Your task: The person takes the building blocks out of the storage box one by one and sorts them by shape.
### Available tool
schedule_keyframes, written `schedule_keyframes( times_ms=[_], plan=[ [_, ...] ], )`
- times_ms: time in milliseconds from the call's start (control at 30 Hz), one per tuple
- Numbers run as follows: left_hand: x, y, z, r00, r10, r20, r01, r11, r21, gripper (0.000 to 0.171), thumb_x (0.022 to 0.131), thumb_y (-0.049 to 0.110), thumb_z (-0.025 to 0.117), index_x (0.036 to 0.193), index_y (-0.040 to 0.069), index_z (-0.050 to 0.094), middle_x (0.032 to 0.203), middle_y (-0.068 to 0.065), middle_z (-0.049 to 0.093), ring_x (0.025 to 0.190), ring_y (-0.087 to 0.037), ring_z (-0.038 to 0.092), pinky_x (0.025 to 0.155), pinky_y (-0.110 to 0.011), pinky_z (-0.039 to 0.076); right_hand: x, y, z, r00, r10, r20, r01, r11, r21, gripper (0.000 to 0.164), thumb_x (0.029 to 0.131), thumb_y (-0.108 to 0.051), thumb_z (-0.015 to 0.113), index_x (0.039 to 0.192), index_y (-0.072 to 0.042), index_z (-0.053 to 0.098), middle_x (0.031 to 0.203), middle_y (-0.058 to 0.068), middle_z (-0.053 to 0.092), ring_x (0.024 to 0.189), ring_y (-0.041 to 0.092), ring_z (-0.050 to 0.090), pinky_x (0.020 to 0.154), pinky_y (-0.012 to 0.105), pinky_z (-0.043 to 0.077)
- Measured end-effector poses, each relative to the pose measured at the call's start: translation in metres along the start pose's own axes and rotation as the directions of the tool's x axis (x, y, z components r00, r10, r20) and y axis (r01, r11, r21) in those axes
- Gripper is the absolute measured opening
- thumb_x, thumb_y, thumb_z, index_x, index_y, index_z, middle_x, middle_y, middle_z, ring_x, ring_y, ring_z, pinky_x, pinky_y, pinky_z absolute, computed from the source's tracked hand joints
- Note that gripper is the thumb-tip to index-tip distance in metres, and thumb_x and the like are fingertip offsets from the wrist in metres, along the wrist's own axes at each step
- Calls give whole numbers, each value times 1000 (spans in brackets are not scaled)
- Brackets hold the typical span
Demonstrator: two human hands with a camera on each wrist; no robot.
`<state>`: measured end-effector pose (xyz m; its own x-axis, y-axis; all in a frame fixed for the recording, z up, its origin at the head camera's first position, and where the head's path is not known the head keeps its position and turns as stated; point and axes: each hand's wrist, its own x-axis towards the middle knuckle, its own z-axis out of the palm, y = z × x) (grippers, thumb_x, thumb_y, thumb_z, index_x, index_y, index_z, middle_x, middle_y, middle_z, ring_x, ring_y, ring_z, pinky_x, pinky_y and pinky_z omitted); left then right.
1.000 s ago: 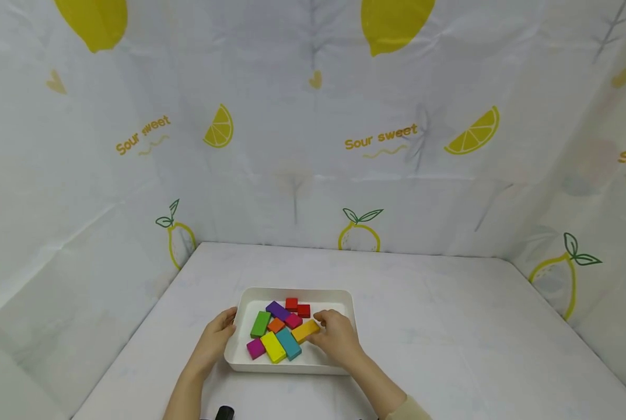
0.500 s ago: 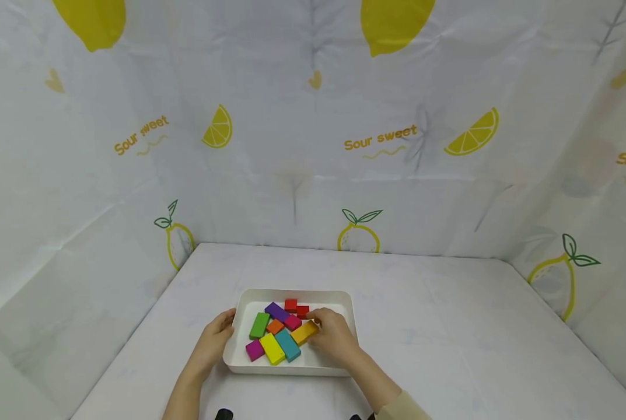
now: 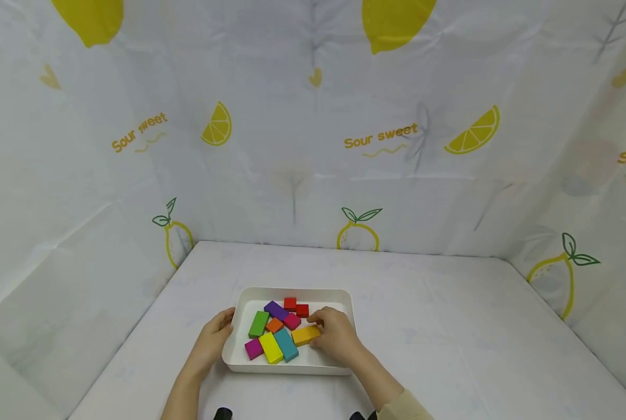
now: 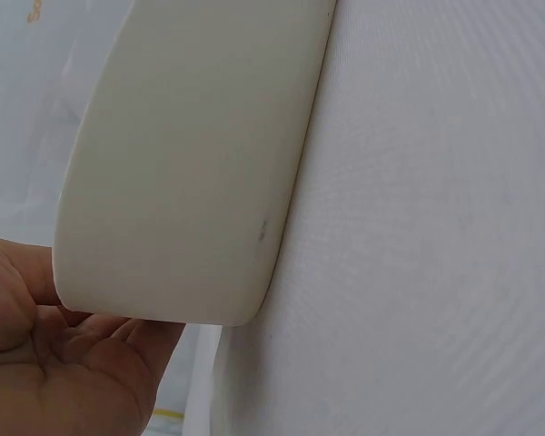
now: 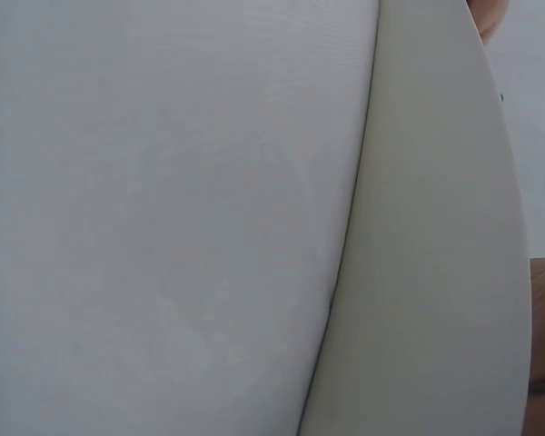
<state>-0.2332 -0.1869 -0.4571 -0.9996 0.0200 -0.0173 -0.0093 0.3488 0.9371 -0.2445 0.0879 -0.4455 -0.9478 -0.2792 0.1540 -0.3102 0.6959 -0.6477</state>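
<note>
A shallow white tray [image 3: 328, 368] on the table holds several coloured blocks. My left hand [image 3: 211, 344] grips the tray's left side, its thumb at the rim and its fingers along the outer wall; the left wrist view shows this hand [image 4: 68, 363] at the tray's corner. Inside the tray, my right hand [image 3: 336, 335] holds a yellow-orange block [image 3: 303, 335] by its right end, between thumb and fingers. That block's left end lies close beside a blue block [image 3: 286, 345]. In the right wrist view the tray wall [image 5: 427, 236] hides most of the right hand.
Left of the blue block are a yellow block [image 3: 271, 348], a magenta block [image 3: 254, 348] and a green block [image 3: 259, 324]. Orange [image 3: 274, 325], purple [image 3: 276, 310], pink [image 3: 292, 321] and two red blocks [image 3: 290, 304] lie farther back. Lemon-printed sheeting [image 3: 291, 146] surrounds the table.
The yellow-orange block has turned in my right hand's fingers from a slant to nearly level. My left hand stays at the tray's left side.
</note>
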Motion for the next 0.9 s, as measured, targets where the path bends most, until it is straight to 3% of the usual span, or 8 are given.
schedule_keyframes(
  times_ms=[133,600,900],
  plan=[
    [0,0,0,1000,-5,3,5,1000,0,48,103,5,37,149,-9,32,152,-33,37,144,-48,34,121,-59,30,0,-3,-1,999,-8,37,8,1000,1,35,74,2,80,108,-1,72,110,12,72,103,27,65,94,44,59],
    [1,-3,0,1000,5,1,-5,1000,3,47,103,5,36,149,-9,32,151,-34,40,142,-47,37,118,-59,34,2,-1,1,997,-22,74,21,1000,8,32,78,-1,79,109,-4,73,108,8,74,102,23,66,95,41,59],
    [1,-9,0,1000,-7,4,8,996,-90,48,103,3,36,149,-8,32,152,-34,38,143,-46,37,119,-56,35,1,2,0,997,20,74,-23,999,28,31,79,-2,79,109,-3,73,109,10,73,101,24,65,96,43,59]
  ],
)
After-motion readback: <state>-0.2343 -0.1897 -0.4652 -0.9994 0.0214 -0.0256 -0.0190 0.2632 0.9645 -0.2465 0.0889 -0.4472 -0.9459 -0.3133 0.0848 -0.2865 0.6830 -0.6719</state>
